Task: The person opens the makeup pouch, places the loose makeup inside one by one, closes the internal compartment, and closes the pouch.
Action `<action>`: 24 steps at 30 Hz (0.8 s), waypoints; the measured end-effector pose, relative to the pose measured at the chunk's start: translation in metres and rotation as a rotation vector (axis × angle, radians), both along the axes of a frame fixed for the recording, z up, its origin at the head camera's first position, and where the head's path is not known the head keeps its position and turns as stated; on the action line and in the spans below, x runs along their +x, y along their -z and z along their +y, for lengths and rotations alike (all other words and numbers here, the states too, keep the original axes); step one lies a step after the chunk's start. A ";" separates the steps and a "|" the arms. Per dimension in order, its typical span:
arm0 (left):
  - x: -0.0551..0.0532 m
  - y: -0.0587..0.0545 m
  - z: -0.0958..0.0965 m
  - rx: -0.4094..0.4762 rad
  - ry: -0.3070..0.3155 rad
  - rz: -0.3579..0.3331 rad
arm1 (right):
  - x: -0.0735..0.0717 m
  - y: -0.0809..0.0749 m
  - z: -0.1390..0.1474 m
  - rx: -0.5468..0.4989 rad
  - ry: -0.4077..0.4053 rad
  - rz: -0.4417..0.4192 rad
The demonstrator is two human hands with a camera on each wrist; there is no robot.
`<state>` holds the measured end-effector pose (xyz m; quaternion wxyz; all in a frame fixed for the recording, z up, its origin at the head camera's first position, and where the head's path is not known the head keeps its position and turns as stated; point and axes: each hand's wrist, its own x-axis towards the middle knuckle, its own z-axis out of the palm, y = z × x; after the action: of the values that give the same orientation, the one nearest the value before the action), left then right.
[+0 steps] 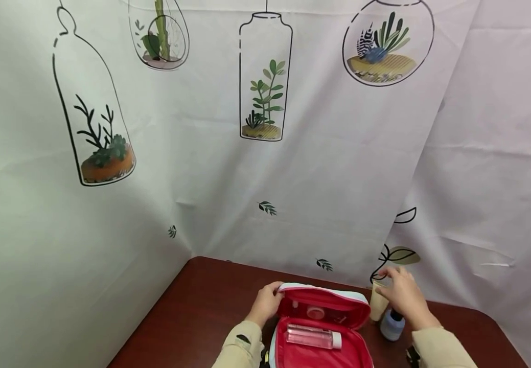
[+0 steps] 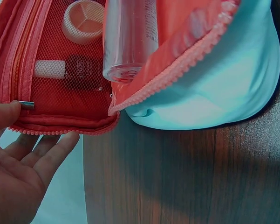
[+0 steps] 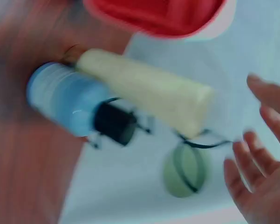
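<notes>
A red-lined toiletry bag with a pale outside lies unzipped on the table, its lid tilted up. My left hand holds the lid's left edge, thumb inside by the zipper pull and fingers behind. A clear bottle of pink liquid with a white cap lies in the bag. Behind the lid's mesh are a round compact and a small dark bottle with a white cap. My right hand, fingers apart and holding nothing, is close to the top of a cream-coloured tube.
Beside the tube, right of the bag, stands a blue bottle with a black cap. The dark wooden table meets a white wall sheet printed with plants in jars.
</notes>
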<state>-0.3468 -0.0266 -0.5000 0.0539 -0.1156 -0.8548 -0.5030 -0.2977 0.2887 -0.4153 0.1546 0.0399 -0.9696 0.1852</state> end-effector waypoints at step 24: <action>0.001 -0.003 -0.001 -0.025 0.003 0.007 | 0.007 -0.049 0.001 0.043 0.007 0.063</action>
<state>-0.3459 -0.0274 -0.4975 0.0547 -0.1192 -0.8607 -0.4920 -0.2903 0.2897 -0.3665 0.1848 0.0453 -0.9682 0.1626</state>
